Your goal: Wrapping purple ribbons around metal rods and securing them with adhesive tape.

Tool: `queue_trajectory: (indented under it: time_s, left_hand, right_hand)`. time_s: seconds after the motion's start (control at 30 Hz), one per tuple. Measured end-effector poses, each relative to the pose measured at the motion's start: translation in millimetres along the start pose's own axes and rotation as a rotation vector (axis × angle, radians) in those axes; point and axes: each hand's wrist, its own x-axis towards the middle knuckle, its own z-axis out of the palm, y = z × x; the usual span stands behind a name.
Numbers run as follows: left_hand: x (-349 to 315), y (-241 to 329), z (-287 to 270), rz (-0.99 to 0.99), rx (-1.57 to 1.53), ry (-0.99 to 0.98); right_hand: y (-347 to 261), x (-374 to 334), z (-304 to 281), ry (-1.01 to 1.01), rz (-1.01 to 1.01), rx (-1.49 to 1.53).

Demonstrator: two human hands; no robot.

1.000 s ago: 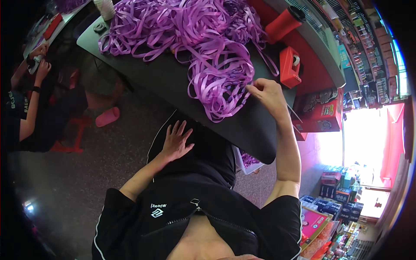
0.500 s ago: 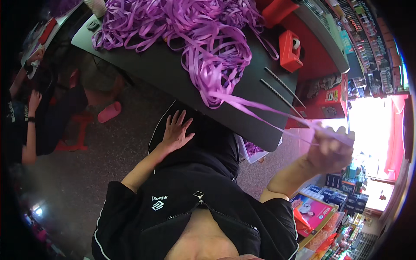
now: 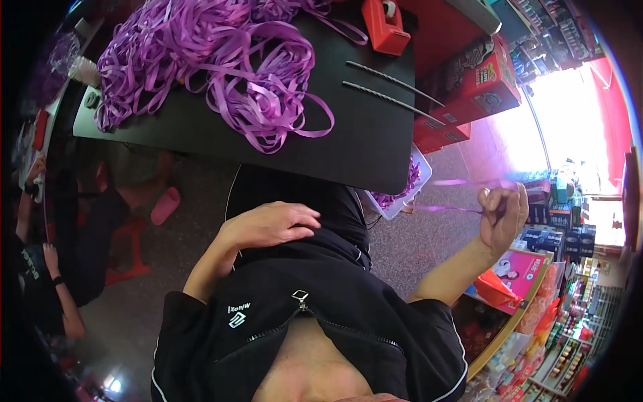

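A large tangled heap of purple ribbon (image 3: 187, 63) lies over the left and far part of the black table (image 3: 321, 161). One looser bundle with a few loops hangs toward the near edge. Out past the table's right end, my right hand (image 3: 502, 211) is raised with its fingers closed on a purple ribbon strip (image 3: 450, 182). Two lengths of that strip trail leftward from the fingers through the air, blurred and apart from the heap. Over my lap, my left hand (image 3: 271, 224) lies with its fingers stretched out and holds nothing.
Two twisted metal rods (image 3: 392, 100) and a red tape dispenser (image 3: 386, 27) lie on the table's right side. Below its corner stands a white bin (image 3: 415, 181) with purple scraps. Red boxes (image 3: 475, 80) stand beyond. At left, another person's arm (image 3: 63, 295) and a red stool (image 3: 127, 254) show.
The ribbon in my right hand has come away from the heap, where it was stretched taut before. My left hand has turned, fingers now toward the right. The view has shifted.
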Motion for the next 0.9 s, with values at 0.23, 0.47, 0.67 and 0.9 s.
queue_trajectory:
  time_s: [0.23,0.47,0.67,0.9]
  left_hand:
    - [6.9,105.7,-39.6,0.404,-0.04,0.332]
    - [121.3,163.3,-55.5,0.432,-0.196,0.266]
    - [221.3,164.9,-29.1,0.247,-0.573,-0.191]
    - [265.4,177.6,-49.3,0.334,-0.32,-0.327]
  right_hand:
    - [29.6,14.2,-20.9,0.15,0.329,-0.51]
    - [20.4,20.5,-20.2,-0.074,0.398,-0.159]
    - [28.3,19.2,-40.2,-0.043,0.308,-0.158]
    - [54.4,11.4,-78.3,-0.039,0.426,-0.219]
